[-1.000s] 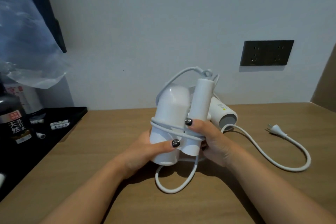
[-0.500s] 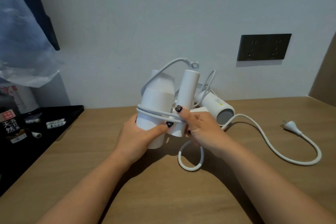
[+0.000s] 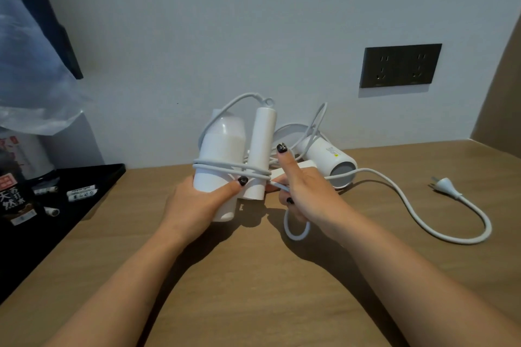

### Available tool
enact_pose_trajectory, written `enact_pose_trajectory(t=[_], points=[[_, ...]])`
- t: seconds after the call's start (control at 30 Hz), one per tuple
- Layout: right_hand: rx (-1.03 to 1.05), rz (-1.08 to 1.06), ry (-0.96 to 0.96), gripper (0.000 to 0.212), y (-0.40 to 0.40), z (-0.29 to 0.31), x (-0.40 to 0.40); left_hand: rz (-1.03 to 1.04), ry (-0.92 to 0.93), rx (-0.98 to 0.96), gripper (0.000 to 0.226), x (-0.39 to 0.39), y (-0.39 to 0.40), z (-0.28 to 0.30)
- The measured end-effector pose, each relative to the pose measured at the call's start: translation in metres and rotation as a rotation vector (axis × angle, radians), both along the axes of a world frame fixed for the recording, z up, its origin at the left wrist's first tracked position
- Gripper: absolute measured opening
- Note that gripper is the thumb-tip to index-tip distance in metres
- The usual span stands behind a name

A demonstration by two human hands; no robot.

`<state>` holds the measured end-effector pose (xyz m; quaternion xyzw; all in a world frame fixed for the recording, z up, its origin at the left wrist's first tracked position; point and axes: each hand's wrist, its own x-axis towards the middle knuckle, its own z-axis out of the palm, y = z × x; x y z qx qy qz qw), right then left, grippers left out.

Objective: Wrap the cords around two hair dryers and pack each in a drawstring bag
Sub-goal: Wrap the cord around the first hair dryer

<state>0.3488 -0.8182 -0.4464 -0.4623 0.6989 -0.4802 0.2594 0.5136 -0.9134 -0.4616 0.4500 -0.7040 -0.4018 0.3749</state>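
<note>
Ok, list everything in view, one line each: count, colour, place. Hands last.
white plastic hair dryer: one, white, upright at centre, held above the table, cord looped around it.
second white hair dryer: one, white, lying on the table behind the right hand.
white power cord with plug: one, white, trailing across the table to the right.
dark wall socket panel: one, dark grey, on the wall at right.
wooden table: one, light brown.
black tray: one, black, left edge, holding small white sachets.
dark labelled bottle: one, far left.
clear plastic bag: one, translucent, upper left.
left hand: grips the upright dryer.
right hand: holds the cord.
</note>
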Motion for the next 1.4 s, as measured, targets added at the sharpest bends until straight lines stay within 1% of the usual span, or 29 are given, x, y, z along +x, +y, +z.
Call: enact_pose_trajectory(t=[0.13,0.2,0.23,0.3,0.33,0.4,0.43,0.5,0.57,0.63,0.73,0.8,0.83,0.9,0.97,1.03,1.1,1.23,1.3,1.4], points=[[-0.01,0.007,0.013,0.064,0.002,0.0,0.006,0.049,-0.083,-0.102,0.061,-0.002,0.006,0.003],[-0.013,0.007,-0.011,0.061,0.001,-0.002,0.005,0.067,-0.11,-0.147,0.055,-0.005,0.009,0.004],[-0.014,-0.002,-0.04,0.06,0.0,-0.003,0.003,0.068,-0.124,-0.153,0.055,-0.005,0.01,0.005],[-0.005,-0.023,-0.126,0.057,-0.001,-0.005,0.0,0.048,-0.128,-0.14,0.066,-0.004,0.009,0.007],[-0.001,-0.028,-0.173,0.06,-0.001,-0.006,-0.002,0.04,-0.121,-0.133,0.07,-0.003,0.009,0.008],[-0.011,-0.015,-0.277,0.06,-0.001,-0.007,-0.003,0.014,-0.111,-0.122,0.071,-0.001,0.009,0.009],[-0.023,-0.007,-0.325,0.052,0.0,-0.006,-0.004,-0.023,-0.105,-0.109,0.072,0.001,0.009,0.009],[-0.063,-0.012,-0.412,0.031,0.001,-0.004,-0.006,-0.165,-0.068,-0.05,0.079,0.003,0.011,0.01],[-0.115,-0.025,-0.497,0.025,0.003,-0.001,-0.013,-0.291,-0.015,0.023,0.088,0.005,0.014,0.01],[-0.152,-0.031,-0.59,0.024,0.005,0.003,-0.018,-0.342,0.087,0.057,0.089,0.004,0.016,0.01],[-0.174,-0.004,-0.693,0.026,0.006,0.006,-0.018,-0.338,0.31,0.095,0.08,0.001,0.017,0.009],[-0.158,0.009,-0.694,0.029,0.004,0.004,-0.014,-0.293,0.38,0.07,0.076,0.0,0.018,0.009],[-0.14,0.016,-0.694,0.03,0.003,0.003,-0.012,-0.263,0.387,0.04,0.074,-0.001,0.019,0.01],[-0.088,0.039,-0.753,0.033,0.002,0.0,-0.008,-0.189,0.337,-0.063,0.071,-0.001,0.02,0.011],[-0.021,0.072,-0.828,0.038,0.003,-0.002,-0.006,-0.114,0.232,-0.204,0.067,-0.001,0.023,0.013],[0.029,0.119,-0.85,0.047,0.004,-0.003,-0.004,-0.068,0.14,-0.316,0.064,-0.001,0.024,0.013],[0.045,0.166,-0.851,0.056,0.005,-0.003,-0.003,-0.033,0.109,-0.385,0.063,0.0,0.024,0.013],[0.043,0.231,-0.785,0.07,0.007,0.001,-0.002,0.02,0.061,-0.527,0.066,0.001,0.024,0.011],[0.058,0.26,-0.732,0.071,0.007,0.002,-0.001,0.038,0.044,-0.573,0.066,0.001,0.022,0.009],[0.089,0.291,-0.647,0.07,0.006,-0.002,0.003,-0.001,-0.027,-0.63,0.065,0.001,0.019,0.005]])
